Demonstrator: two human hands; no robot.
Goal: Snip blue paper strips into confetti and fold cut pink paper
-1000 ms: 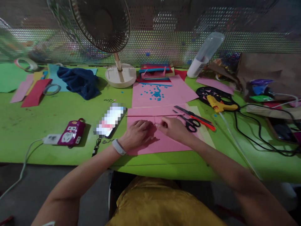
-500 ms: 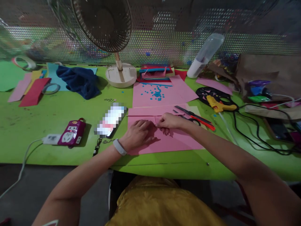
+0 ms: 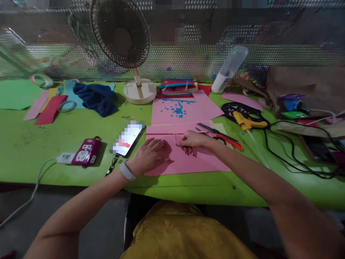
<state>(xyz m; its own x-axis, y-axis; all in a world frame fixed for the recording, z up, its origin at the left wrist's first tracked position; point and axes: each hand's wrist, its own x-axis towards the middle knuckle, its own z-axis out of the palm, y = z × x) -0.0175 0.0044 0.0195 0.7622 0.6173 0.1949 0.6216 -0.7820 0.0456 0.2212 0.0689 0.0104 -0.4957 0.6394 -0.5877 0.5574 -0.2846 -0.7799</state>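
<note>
A pink paper sheet [image 3: 188, 162] lies on the green table [image 3: 54, 144] in front of me. My left hand [image 3: 150, 155] rests flat on its left part, fingers stretched out, a white band on the wrist. My right hand [image 3: 192, 139] is closed in a pinch at the sheet's upper edge, on a folded bit of the paper. Black-handled scissors [image 3: 215, 133] and a red-handled cutter [image 3: 229, 141] lie just right of that hand.
A phone [image 3: 127, 139] and a purple power strip [image 3: 85, 152] sit to the left. Behind stand a fan [image 3: 138, 91], a pink sheet with blue scraps [image 3: 178, 109], a blue cloth [image 3: 97, 98], a yellow glue gun [image 3: 249, 122] with black cables, and a white bottle [image 3: 228, 70].
My right hand slid left and up from beside the scissors to the sheet's upper edge and pinched it. The left hand stayed flat on the paper.
</note>
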